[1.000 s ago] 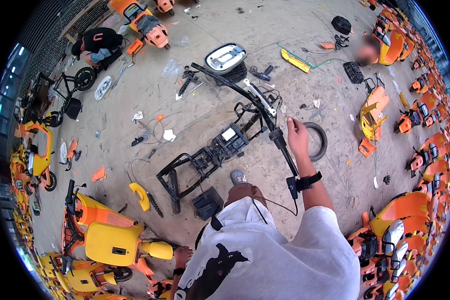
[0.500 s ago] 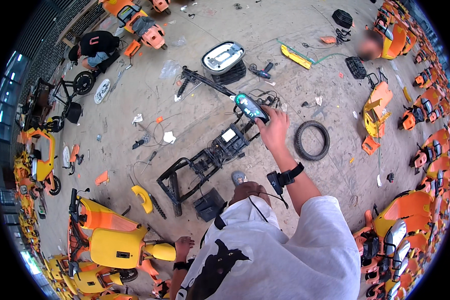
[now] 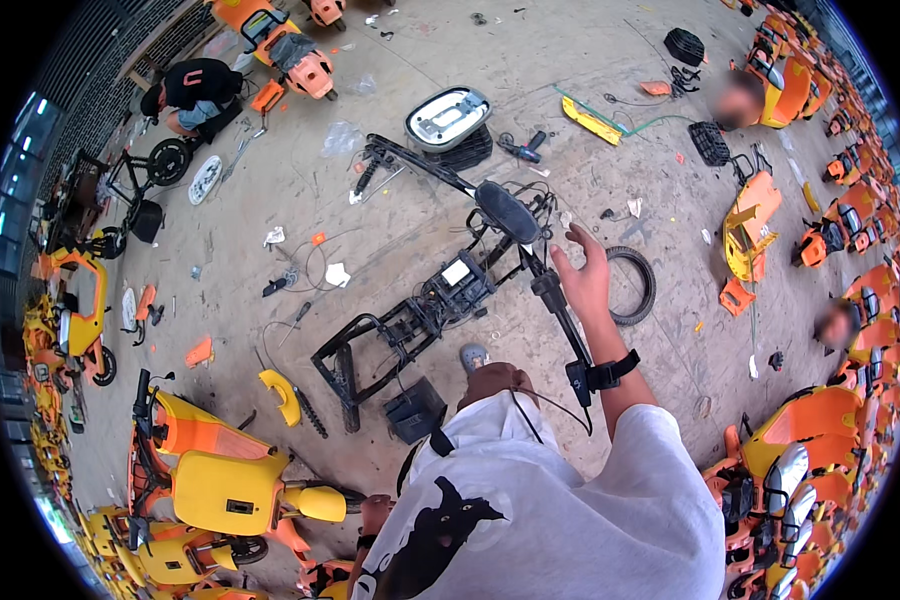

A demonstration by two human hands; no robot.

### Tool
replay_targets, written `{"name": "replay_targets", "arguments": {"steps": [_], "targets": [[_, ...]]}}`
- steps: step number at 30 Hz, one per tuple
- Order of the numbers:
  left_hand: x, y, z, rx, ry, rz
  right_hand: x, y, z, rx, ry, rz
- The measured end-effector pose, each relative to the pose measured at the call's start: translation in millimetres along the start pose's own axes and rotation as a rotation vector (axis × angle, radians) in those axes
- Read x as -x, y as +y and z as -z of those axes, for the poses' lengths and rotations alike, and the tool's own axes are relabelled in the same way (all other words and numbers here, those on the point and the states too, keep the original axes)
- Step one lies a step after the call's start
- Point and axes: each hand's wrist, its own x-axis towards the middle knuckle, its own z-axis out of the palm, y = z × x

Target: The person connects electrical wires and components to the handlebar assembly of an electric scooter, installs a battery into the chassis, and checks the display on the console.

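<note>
My right hand (image 3: 585, 272) is just right of the scooter's handlebar (image 3: 562, 308), with its fingers apart and nothing in them. A dark oval display unit (image 3: 507, 211) sits at the middle of the handlebar, its face unlit. Below it, a stripped black scooter frame (image 3: 407, 335) stands in front of me, with a black box bearing a white label (image 3: 457, 272) in its middle. Low beside my body, my left hand (image 3: 375, 512) hangs near a yellow scooter (image 3: 228, 490); its fingers cannot be made out.
A loose tyre (image 3: 638, 290) lies right of the handlebar. Beyond the frame are a white-topped seat (image 3: 448, 117) and a power drill (image 3: 522, 146). A yellow curved fender (image 3: 282, 397) and a black box (image 3: 415, 410) lie nearby. A person (image 3: 198, 95) crouches at far left.
My right hand has let go of the display unit and moved right and back toward me. The display has gone from lit to dark. My left hand has dropped slightly nearer my body.
</note>
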Motion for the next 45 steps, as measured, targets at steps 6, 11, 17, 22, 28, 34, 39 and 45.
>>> {"name": "replay_targets", "arguments": {"steps": [6, 11, 17, 22, 28, 34, 39, 45], "targets": [[-35, -27, 27, -0.017, -0.121, -0.105, 3, 1, 3, -0.179, 0.05, -0.06], [-50, -9, 20, 0.018, -0.092, -0.158, 23, 6, 8, -0.06, -0.009, -0.071], [-38, 39, 4, 0.154, -0.078, 0.043, 7, -5, -16, 0.049, 0.048, 0.075], [-32, 43, 2, -0.132, -0.084, -0.207, -16, -16, -45, 0.26, 0.041, 0.137], [-44, -1, 14, -0.044, -0.112, -0.131, -18, -14, -55, 0.279, -0.002, 0.201], [-15, 73, -16, -0.058, 0.043, 0.135, -16, -15, -53, 0.331, 0.004, 0.231], [-29, 22, -4, -0.114, -0.035, -0.219, -8, -14, -54, 0.325, -0.002, 0.255], [-30, 37, -8, 0.019, 0.027, -0.002, 0, -8, -44, 0.302, 0.027, 0.216]]}}
